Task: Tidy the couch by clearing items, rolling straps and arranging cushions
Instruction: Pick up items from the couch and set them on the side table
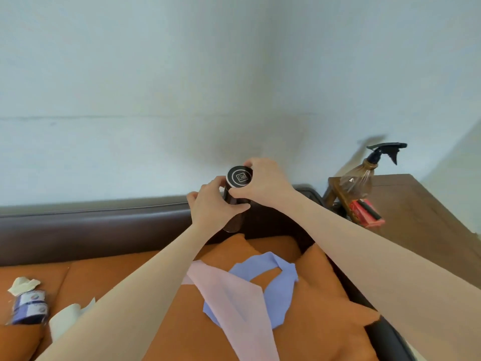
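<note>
I hold a dark cylindrical bottle (234, 220) upright above the couch's brown backrest (91, 225). My left hand (213, 207) grips its body, and my right hand (263, 183) curls round its black cap (239, 177). Below my arms, a pink strap (234, 300) and a blue strap (273, 282) lie loose and crossed over an orange cushion (312, 321). The orange seat (104, 277) stretches to the left.
A crushed plastic bottle with a blue label (30, 307) and crumpled white paper (23, 285) lie at the seat's left. On the right stands a wooden side table (421, 212) with an amber spray bottle (359, 178) and a red box (367, 212).
</note>
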